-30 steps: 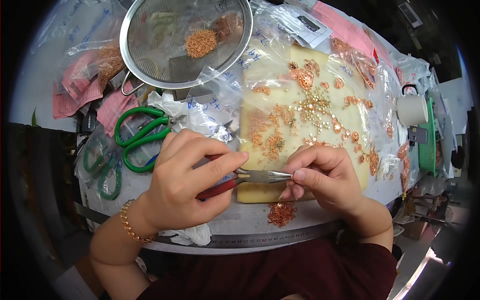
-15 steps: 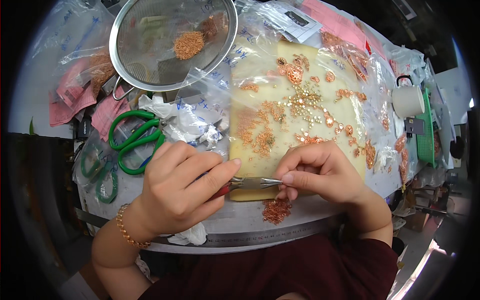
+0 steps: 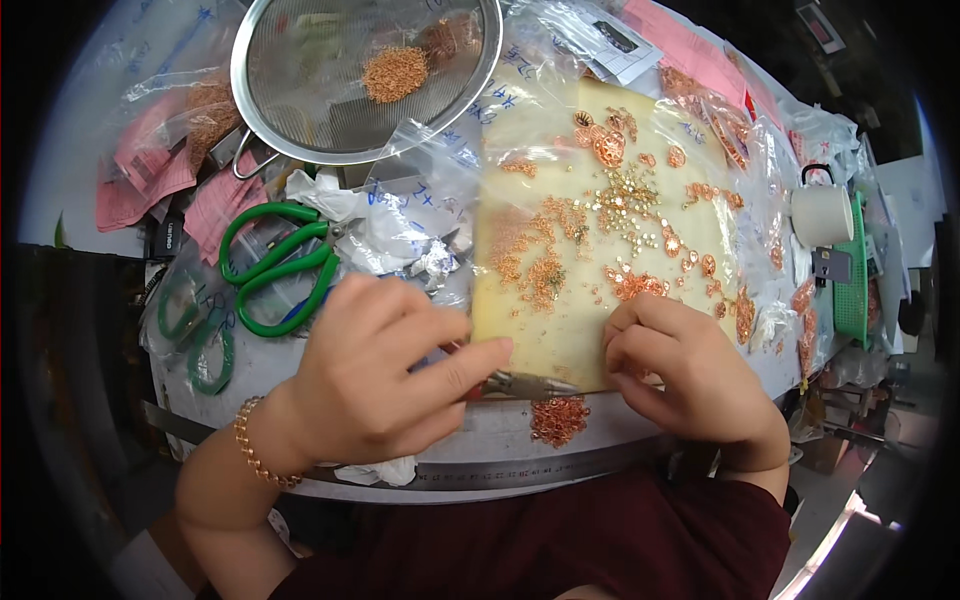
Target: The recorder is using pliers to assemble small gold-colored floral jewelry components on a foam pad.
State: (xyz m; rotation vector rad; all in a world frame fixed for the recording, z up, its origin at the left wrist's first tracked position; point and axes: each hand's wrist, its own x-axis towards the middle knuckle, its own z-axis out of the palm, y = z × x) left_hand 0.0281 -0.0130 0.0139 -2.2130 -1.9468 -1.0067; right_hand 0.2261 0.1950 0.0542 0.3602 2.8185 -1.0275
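My left hand [image 3: 385, 370] is closed round a pair of pliers [image 3: 535, 386]; their metal jaws point right, over the near edge of a pale yellow pad [image 3: 515, 345]. Just below the jaw tips lies a heap of small copper-coloured rings [image 3: 558, 421]. Apart from the pliers, my right hand [image 3: 690, 365] is curled at the pad's lower right, fingers bent against the thumb. A small coppery bit shows by those fingertips, but I cannot make out what they hold. Gold-coloured beads [image 3: 622, 205] and copper-coloured jewellery parts [image 3: 640, 283] are scattered over the pad.
Green-handled scissors [image 3: 268, 318] lie to the left among plastic bags and crumpled tissue. A round mesh strainer [image 3: 240, 85] with copper-coloured bits stands at the back left. To the right are a white cup [image 3: 822, 215] and a green basket [image 3: 853, 285]. A metal ruler [image 3: 500, 474] runs along the front edge.
My right hand has drawn away from the plier tips, moving right. My left hand and the pliers have shifted slightly right and nearer to me. The view has shifted a little too.
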